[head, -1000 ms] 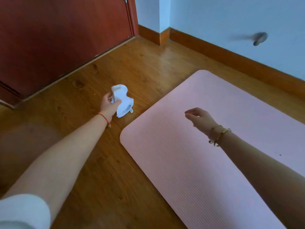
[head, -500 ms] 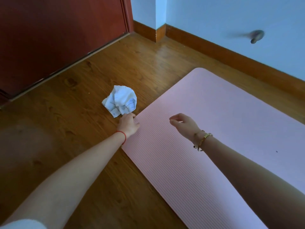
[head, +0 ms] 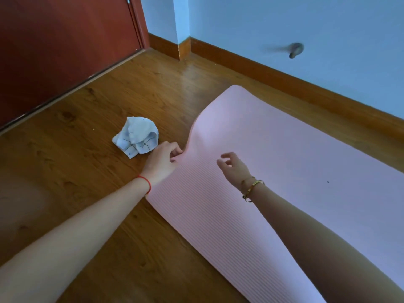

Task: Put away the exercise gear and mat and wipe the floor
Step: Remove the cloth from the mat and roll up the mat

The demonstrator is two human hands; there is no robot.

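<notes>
While left hand (head: 162,159) pinches mat (head: 273,171) edge, right hand (head: 232,166) hovers above.

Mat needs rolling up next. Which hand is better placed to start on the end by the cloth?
Left. The left hand pinches the pink mat at that edge, which curls up off the floor there. The right hand hovers over the mat, fingers loose, holding nothing.
</notes>
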